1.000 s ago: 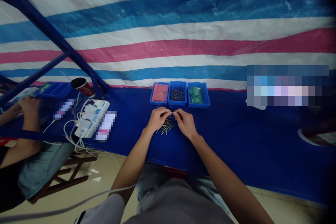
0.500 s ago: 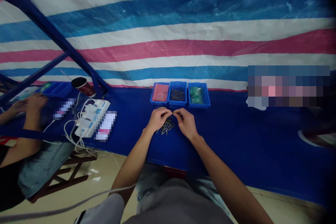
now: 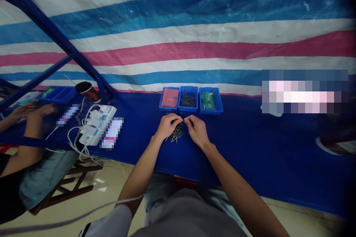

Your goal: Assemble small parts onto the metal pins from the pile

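Observation:
My left hand (image 3: 167,125) and my right hand (image 3: 197,129) meet fingertip to fingertip above the table, each closed in a pinch. Something tiny and dark shows between the tips, too small to name. Below and between the hands lies a loose pile of thin rods (image 3: 176,134), some yellowish and some silvery, like long screws or nails. Just beyond my hands stand three small blue bins. The left bin (image 3: 168,110) holds flat pink packets (image 3: 170,97), the middle one dark thin metal pieces (image 3: 188,100), the right one green packets (image 3: 208,100).
A white power strip (image 3: 96,126) with tangled cables and a blurred-out phone (image 3: 112,133) lie to my left. Beyond them are a dark red cup (image 3: 88,92) and a blue frame bar (image 3: 52,31). A co-worker's hands (image 3: 36,111) work at far left. A striped sheet (image 3: 178,50) hangs behind.
My two hands stay almost in place, with only slight shifts at the fingertips. The co-worker's hands at far left have moved apart, one shifting to the right.

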`<control>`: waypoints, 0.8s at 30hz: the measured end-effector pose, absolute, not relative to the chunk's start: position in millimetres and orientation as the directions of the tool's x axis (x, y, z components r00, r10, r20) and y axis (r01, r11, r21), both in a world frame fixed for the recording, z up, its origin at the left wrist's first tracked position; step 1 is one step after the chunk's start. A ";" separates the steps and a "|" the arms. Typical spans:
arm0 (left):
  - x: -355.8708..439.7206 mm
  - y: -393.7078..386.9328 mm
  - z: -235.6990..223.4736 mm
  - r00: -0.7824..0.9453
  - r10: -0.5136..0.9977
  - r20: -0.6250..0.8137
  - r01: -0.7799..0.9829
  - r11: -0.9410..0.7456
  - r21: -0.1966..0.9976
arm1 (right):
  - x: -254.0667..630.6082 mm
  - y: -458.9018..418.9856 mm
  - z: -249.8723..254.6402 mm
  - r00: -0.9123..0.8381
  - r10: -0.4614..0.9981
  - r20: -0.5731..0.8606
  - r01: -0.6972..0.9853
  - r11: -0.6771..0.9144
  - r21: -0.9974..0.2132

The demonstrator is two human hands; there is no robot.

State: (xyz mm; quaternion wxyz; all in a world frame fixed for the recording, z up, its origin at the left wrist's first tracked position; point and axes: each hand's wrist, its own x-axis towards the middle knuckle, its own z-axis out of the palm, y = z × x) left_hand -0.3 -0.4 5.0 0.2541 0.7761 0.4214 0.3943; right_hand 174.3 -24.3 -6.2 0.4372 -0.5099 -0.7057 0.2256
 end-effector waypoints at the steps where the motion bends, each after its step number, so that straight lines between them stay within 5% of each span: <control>1: -0.3 -0.3 4.9 0.332 0.856 0.397 0.454 -0.514 0.728 | 174.2 -24.2 -6.5 -0.098 0.918 0.384 0.527 0.375 -0.762; 24: -1.4 0.4 3.4 0.318 0.867 0.384 0.462 -0.495 0.736 | 174.0 -25.5 -2.6 -0.098 0.915 0.391 0.439 0.392 -0.808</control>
